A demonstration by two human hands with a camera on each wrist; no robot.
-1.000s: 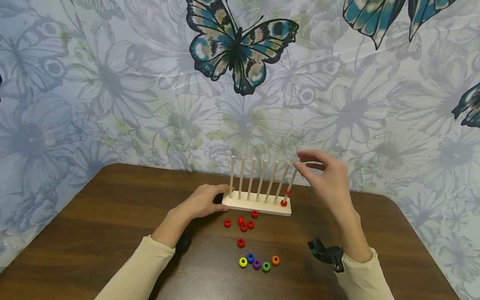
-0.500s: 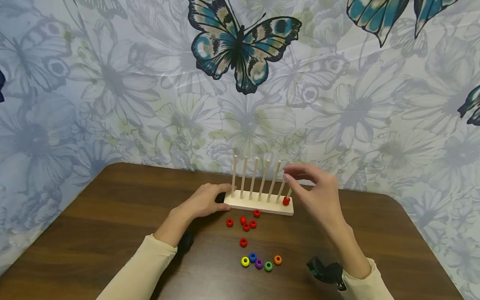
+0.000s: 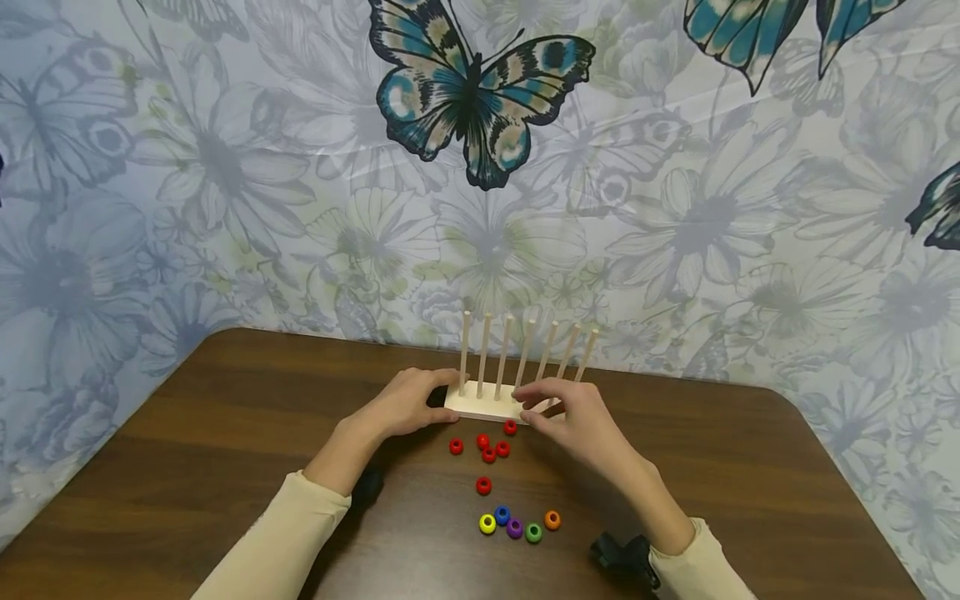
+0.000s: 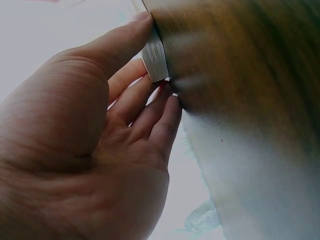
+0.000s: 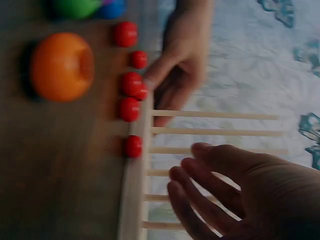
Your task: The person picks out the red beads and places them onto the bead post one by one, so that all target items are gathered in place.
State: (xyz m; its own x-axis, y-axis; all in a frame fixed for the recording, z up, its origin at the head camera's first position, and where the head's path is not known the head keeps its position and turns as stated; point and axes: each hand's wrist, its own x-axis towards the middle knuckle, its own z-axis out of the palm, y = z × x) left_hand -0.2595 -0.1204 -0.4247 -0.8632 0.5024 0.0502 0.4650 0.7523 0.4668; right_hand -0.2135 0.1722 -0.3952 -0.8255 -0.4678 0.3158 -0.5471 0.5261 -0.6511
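A pale wooden base with several upright pegs (image 3: 482, 405) stands near the back of the table. The left hand (image 3: 405, 403) grips its left end between thumb and fingers; the left wrist view shows the thumb on the base's end (image 4: 156, 59). Over the right part of the base hovers the right hand (image 3: 573, 417), fingers parted with nothing seen between them, beside the nearest red bead (image 3: 510, 427). In the right wrist view that bead (image 5: 133, 146) lies against the base, apart from the fingertips. The right hand hides the foot of the rightmost pegs.
More red beads (image 3: 483, 486) lie in front of the base. Closer to the front are a yellow bead (image 3: 487, 524), a blue bead (image 3: 502, 515), a purple bead (image 3: 514, 527), a green bead (image 3: 533, 532) and an orange bead (image 3: 552, 520). A patterned cloth (image 3: 300, 208) hangs behind the table.
A red bead slid down the rightmost peg onto another one. The right hand then left that peg's top and moved down and left toward the loose red beads. The left hand kept its grip.
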